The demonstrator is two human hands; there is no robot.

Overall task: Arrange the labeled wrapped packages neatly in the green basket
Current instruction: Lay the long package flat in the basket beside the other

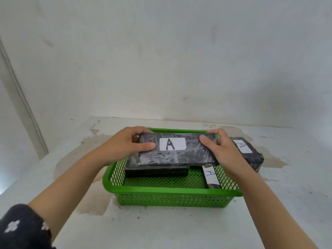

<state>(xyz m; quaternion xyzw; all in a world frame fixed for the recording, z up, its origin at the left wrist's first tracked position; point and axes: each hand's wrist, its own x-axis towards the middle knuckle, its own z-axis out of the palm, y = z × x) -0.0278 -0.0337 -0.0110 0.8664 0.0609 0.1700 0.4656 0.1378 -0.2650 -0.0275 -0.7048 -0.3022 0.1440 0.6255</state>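
A green mesh basket point(168, 192) stands on the white surface in front of me. Over its far half I hold a black wrapped package with a white label marked A point(179, 155), flat and label up. My left hand point(129, 144) grips its left end and my right hand point(217, 150) grips its right end. Beneath it in the basket lies another black package point(156, 172). A narrow package with an A label point(212, 178) stands on edge against the basket's right wall. One more labelled black package point(251, 155) lies outside, right of the basket.
The white surface point(161, 227) has brownish stains around the basket. A white wall rises close behind it, with a pipe point(23, 103) running down at the left.
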